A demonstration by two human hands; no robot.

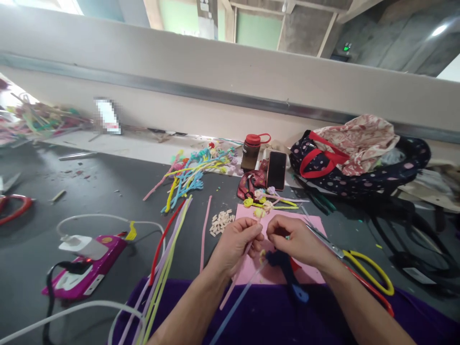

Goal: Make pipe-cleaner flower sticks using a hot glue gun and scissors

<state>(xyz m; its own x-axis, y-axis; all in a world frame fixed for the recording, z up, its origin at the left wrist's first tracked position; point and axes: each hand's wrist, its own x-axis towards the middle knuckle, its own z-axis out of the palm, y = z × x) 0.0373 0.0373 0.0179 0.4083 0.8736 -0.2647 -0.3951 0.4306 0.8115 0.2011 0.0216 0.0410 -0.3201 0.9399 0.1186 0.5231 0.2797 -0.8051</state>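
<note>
My left hand [241,242] pinches a pink pipe cleaner [230,293], whose lower end hangs down toward the purple cloth. Close beside it, my right hand [293,238] has its thumb and fingers pressed together; anything between them is hidden. Both hands are over a pink sheet [312,270]. Beneath the right hand lies a dark blue tool [287,270] with a red part, partly covered. Several pipe-cleaner flowers [264,208] in yellow, cream and lilac rest at the sheet's far edge. Scissors [370,270] with yellow and red handles lie by my right forearm.
Long pipe cleaners [167,254] and a magenta power strip [84,268] are on the left. Small wooden pegs [222,222] lie beside the sheet. Behind stand a red-lidded bottle [251,152], a phone [276,171], a coloured pipe-cleaner bundle [196,172] and a dotted bag [359,182].
</note>
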